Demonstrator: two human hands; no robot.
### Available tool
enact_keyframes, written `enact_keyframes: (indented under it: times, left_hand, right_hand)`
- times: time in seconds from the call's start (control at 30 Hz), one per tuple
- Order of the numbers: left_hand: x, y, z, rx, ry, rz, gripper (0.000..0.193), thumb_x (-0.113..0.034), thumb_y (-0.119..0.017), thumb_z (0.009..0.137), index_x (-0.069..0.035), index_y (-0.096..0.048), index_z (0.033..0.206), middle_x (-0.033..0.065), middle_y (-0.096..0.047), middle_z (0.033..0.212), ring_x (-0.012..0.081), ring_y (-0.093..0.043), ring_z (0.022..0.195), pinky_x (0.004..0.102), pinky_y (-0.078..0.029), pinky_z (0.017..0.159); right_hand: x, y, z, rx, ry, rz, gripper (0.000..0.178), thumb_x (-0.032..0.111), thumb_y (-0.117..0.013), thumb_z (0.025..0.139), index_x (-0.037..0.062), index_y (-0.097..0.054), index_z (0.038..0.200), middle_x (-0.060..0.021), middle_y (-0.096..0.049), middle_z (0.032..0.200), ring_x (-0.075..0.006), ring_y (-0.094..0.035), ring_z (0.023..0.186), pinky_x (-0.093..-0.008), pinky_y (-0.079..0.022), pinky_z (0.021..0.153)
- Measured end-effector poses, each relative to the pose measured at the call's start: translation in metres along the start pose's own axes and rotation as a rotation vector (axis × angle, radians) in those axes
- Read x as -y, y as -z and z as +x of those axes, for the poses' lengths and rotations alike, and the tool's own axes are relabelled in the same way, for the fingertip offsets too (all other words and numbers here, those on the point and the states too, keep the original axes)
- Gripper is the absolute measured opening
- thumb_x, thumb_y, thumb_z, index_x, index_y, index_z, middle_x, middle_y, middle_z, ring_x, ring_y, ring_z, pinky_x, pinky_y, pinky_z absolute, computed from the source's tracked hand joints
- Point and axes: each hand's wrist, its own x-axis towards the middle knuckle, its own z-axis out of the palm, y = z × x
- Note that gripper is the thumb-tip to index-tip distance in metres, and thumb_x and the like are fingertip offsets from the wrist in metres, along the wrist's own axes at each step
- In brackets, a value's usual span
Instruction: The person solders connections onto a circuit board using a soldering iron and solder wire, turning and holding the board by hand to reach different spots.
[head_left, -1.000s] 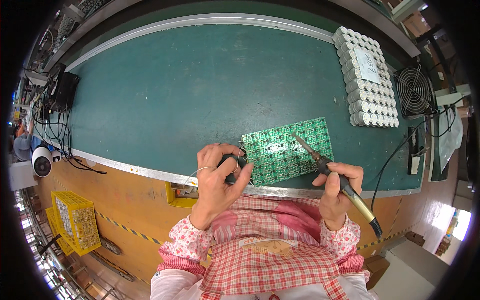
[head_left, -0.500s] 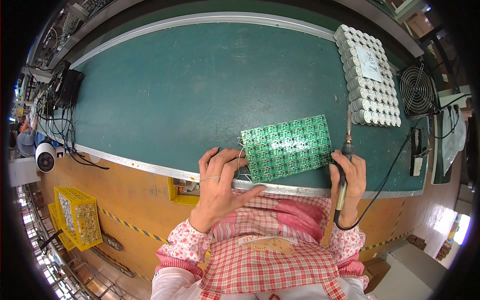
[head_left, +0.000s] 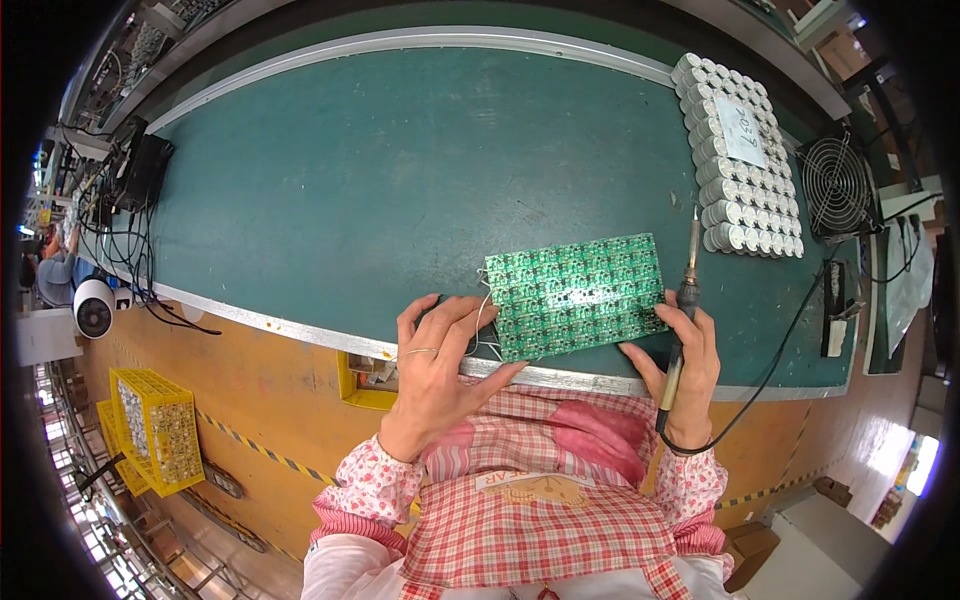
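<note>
Board (head_left: 575,300) on green bench (head_left: 330,200), orange floor (head_left: 270,380)

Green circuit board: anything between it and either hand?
Nothing visible blocks either hand. The left hand is at the green circuit board's left edge, with thin pale wires beside it. The right hand is at the right edge; its soldering iron points past that edge.

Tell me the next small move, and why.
Perhaps square the green board to the table: it looks slanted against the near edge, the left hand and right hand are at its opposite ends, and the soldering iron points clear of it.
</note>
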Motion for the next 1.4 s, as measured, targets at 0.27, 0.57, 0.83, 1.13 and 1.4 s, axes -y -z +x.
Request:
enact_keyframes:
  times: [0.27,0.57,0.83,1.13,1.4]
  left_hand:
    - [0.0028,0.0042,0.0039,0.025,0.029,-0.042,0.06,-0.022,-0.092,0.062,-0.007,-0.066,0.114,0.0086,-0.068,0.115,0.0252,-0.063,0.107,0.0461,-0.041,0.103]
    - [0.0032,0.0054,0.0052,0.048,0.03,-0.045,0.06,-0.02,-0.091,0.062,-0.007,-0.066,0.114,0.0078,-0.068,0.114,0.0249,-0.063,0.107,0.0466,-0.04,0.103]
    - [0.003,0.0064,0.0059,0.059,0.032,-0.053,0.061,-0.021,-0.091,0.061,-0.008,-0.065,0.115,0.007,-0.067,0.114,0.0245,-0.062,0.108,0.0464,-0.039,0.103]
    - [0.0046,0.0059,0.0068,0.06,0.031,-0.057,0.06,-0.021,-0.091,0.061,-0.008,-0.065,0.114,0.0063,-0.067,0.115,0.0238,-0.062,0.108,0.0459,-0.04,0.103]
    - [0.0059,0.006,0.0063,0.063,0.027,-0.054,0.059,-0.021,-0.091,0.062,-0.007,-0.065,0.114,0.006,-0.068,0.116,0.0232,-0.062,0.108,0.0454,-0.04,0.102]
  right_hand:
    - [0.0049,-0.0006,0.0005,-0.017,0.021,-0.007,0.059,0.01,-0.089,0.067,0.0074,-0.061,0.119,-0.0165,-0.067,0.113,-0.0318,-0.065,0.099,-0.0385,-0.055,0.082]
    - [0.0058,0.0001,-0.0056,-0.009,0.014,0.001,0.06,0.009,-0.089,0.067,0.0071,-0.06,0.12,-0.0163,-0.067,0.112,-0.0312,-0.064,0.097,-0.0386,-0.054,0.081]
    - [0.007,-0.0002,-0.0045,0.011,-0.005,0.007,0.059,0.007,-0.088,0.068,0.0071,-0.06,0.12,-0.0163,-0.067,0.111,-0.0322,-0.063,0.098,-0.0401,-0.053,0.083]
    - [0.006,0.0001,-0.0048,0.003,0.005,-0.008,0.06,0.009,-0.089,0.067,0.0065,-0.06,0.12,-0.0172,-0.067,0.112,-0.0323,-0.063,0.098,-0.0395,-0.053,0.083]
    - [0.0061,0.0,-0.0065,-0.005,-0.007,-0.012,0.062,0.01,-0.09,0.065,0.0064,-0.061,0.12,-0.0187,-0.065,0.112,-0.0327,-0.065,0.101,-0.0395,-0.054,0.083]
